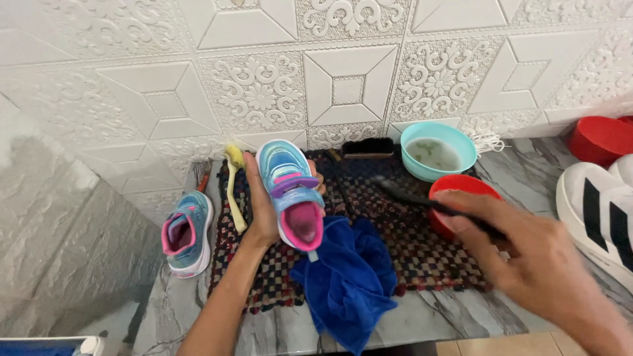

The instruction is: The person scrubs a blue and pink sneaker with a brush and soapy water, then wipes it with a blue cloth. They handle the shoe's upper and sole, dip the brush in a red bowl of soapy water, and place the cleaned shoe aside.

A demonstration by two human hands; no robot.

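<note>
My left hand (262,204) holds a small child's shoe (292,191), blue with a purple strap and pink lining, toe pointing away, above a checked mat (422,244). My right hand (527,250) grips a dark brush (412,196) by its handle. The blurred bristle end points left toward the shoe and hangs just in front of a red bowl (461,188). The matching shoe (186,232) lies on the marble counter to the left. A blue cloth (349,273) is bunched on the mat below the held shoe.
A teal bowl (439,150) of cloudy water stands at the back by the embossed wall. A black brush (366,148) and a yellow brush (234,188) lie near the mat. A white sneaker with black stripes (597,217) and a red container (601,138) sit at right.
</note>
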